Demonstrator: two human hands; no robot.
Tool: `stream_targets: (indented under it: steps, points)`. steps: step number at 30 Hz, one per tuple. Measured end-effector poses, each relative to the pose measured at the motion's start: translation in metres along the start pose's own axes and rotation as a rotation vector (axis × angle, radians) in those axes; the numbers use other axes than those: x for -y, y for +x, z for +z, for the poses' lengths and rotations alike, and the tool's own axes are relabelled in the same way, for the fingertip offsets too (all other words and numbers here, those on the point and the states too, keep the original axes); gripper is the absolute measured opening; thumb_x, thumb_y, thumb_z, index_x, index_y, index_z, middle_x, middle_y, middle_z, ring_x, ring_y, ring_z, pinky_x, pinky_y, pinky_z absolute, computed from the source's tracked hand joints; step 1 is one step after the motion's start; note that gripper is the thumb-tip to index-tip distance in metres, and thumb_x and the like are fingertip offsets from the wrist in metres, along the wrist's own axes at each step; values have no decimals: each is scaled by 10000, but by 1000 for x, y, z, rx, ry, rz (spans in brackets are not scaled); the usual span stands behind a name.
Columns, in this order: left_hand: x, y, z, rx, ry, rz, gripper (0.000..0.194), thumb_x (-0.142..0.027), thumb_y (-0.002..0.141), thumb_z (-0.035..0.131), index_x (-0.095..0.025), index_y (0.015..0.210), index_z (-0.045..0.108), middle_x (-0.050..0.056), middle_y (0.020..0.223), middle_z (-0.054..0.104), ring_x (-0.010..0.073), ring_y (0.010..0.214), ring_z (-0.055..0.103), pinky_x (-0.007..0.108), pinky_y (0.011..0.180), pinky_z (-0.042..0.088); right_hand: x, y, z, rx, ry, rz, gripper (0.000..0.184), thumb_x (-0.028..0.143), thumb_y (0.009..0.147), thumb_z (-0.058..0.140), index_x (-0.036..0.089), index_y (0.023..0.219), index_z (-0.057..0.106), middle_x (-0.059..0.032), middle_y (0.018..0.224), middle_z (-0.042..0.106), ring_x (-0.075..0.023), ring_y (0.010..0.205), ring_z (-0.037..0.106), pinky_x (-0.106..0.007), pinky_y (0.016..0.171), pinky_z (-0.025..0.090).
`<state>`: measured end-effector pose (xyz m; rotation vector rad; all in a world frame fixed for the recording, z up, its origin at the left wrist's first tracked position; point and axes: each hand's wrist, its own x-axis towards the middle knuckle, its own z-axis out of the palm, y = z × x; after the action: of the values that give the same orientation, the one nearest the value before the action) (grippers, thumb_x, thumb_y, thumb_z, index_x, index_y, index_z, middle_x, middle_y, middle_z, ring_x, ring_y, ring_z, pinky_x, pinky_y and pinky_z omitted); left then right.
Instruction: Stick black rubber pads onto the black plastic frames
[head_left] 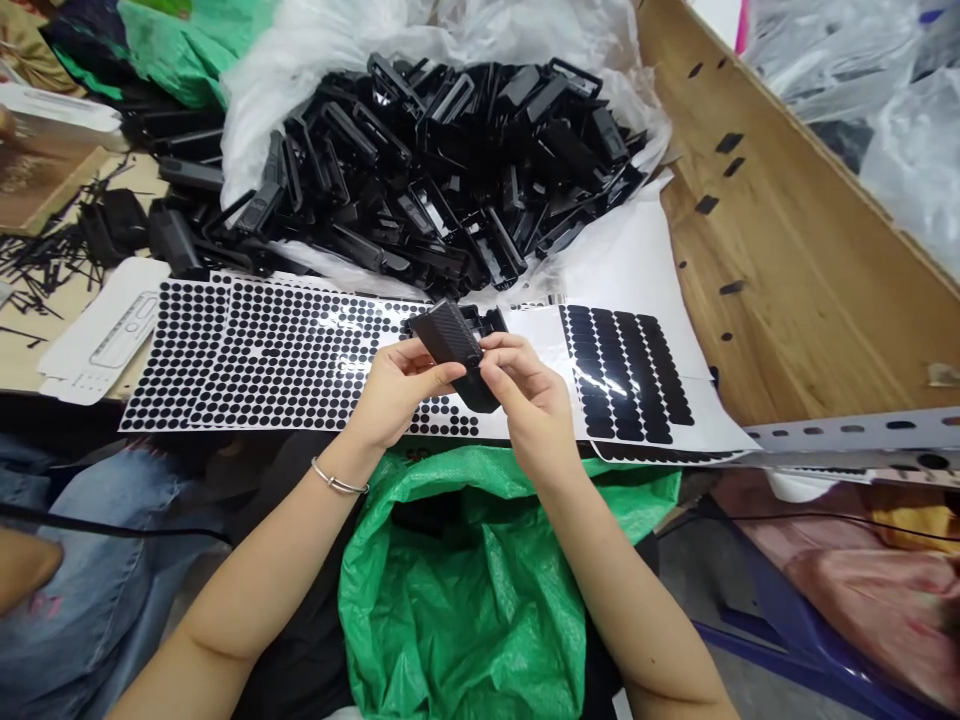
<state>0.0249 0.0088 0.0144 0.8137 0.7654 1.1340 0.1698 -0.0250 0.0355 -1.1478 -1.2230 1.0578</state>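
Both my hands hold one black plastic part (452, 345) with a ribbed, carbon-look face, tilted above the sticker sheets. My left hand (394, 388) grips its left side, thumb across the front. On the right side, my right hand (529, 392) pinches it with thumb and forefinger; whether a small sticker is between those fingertips I cannot tell. Beneath lie a sheet of round black stickers (292, 350) and, to the right, a sheet of oblong black stickers (626, 375). Behind my hands is a large heap of similar black plastic parts (450, 160) in a clear plastic bag (259, 75).
A green woven sack (465, 600) gapes open below my hands at the table edge. A wooden board (795, 230) with stray black stickers rises at the right. Left are a white flat panel (112, 325), thin black strips (45, 245) and a person's denim-clad leg (97, 570).
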Motion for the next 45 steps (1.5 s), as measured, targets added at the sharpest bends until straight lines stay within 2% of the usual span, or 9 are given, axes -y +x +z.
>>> stream_targets:
  steps: [4,20,29,34,35,36,39,42,45]
  points:
    - [2,0,2,-12,-19,10,233,-255,554,876,-190,743,755,-2,740,744,125,667,677,213,607,577,3,-1,11,-98,-57,-54,151,335,865,613,218,771,627,-38,1022,571,-179,977,573,-302,773,506]
    - [2,0,3,-60,25,6,262,-302,564,865,-193,767,740,9,780,748,165,733,691,250,628,580,-2,-1,14,-167,-209,-157,120,288,878,591,223,783,622,-48,1003,624,-206,1007,591,-385,914,489]
    - [2,-1,4,-36,-11,10,232,-282,552,876,-198,722,744,-3,752,747,148,695,684,240,626,580,-1,-2,18,-249,-161,-224,116,209,810,663,222,709,609,-18,869,599,-179,893,593,-360,855,494]
    - [0,-2,5,-34,-18,-1,244,-299,541,884,-204,718,746,-11,728,740,140,674,680,237,619,580,-4,0,17,-291,-175,-165,114,260,770,713,221,717,619,-10,838,570,-172,878,602,-358,880,512]
    - [-1,-2,5,-33,-13,2,246,-303,540,885,-206,721,748,-10,722,739,142,665,679,242,615,580,-5,1,15,-280,-149,-135,116,288,754,731,228,805,645,-16,886,590,-175,898,606,-361,894,516]
    - [-1,-3,6,-31,-7,13,247,-300,537,886,-209,721,750,-9,717,739,145,656,677,247,611,579,-6,2,14,-249,-106,-96,224,320,738,747,240,926,655,-22,958,615,-177,917,611,-365,899,525]
    - [-2,-5,5,-37,21,83,243,-260,524,893,-206,718,757,3,737,750,157,676,682,269,659,582,-9,3,9,-34,66,82,529,431,733,737,285,1218,581,-27,1133,651,-198,943,642,-384,828,581]
    - [0,-6,5,-41,46,94,240,-260,541,884,-194,734,759,20,763,755,181,709,691,307,704,588,-11,4,7,128,126,199,447,490,777,673,282,1171,638,-13,1106,688,-226,943,668,-393,722,621]
    - [1,-5,6,-26,57,50,250,-283,559,874,-186,752,750,25,755,749,189,701,691,309,657,592,-5,8,-4,198,-26,121,417,467,820,634,281,1193,643,-19,1153,691,-230,1006,660,-395,781,602]
